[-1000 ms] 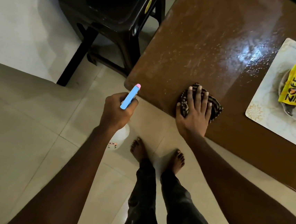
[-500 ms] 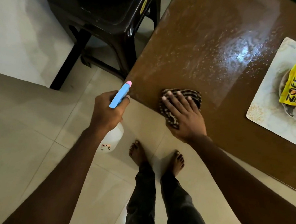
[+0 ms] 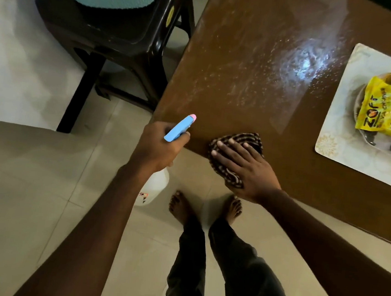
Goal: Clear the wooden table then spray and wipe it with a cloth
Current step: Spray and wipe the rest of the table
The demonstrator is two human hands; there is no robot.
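The brown wooden table fills the upper right, speckled with spray droplets and a bright wet glare. My right hand lies flat, palm down, on a dark striped cloth at the table's near-left corner edge. My left hand grips a spray bottle with a blue head and pink nozzle tip, held just off the table's corner over the floor; its white body hangs below my fist.
A pale placemat at the right carries a dish with a yellow snack packet. A dark plastic chair with a teal cushion stands left of the table. My bare feet are on the tiled floor.
My right hand has slid the cloth leftward along the near table edge toward the corner and turned its fingers to the left. The left hand keeps holding the bottle.
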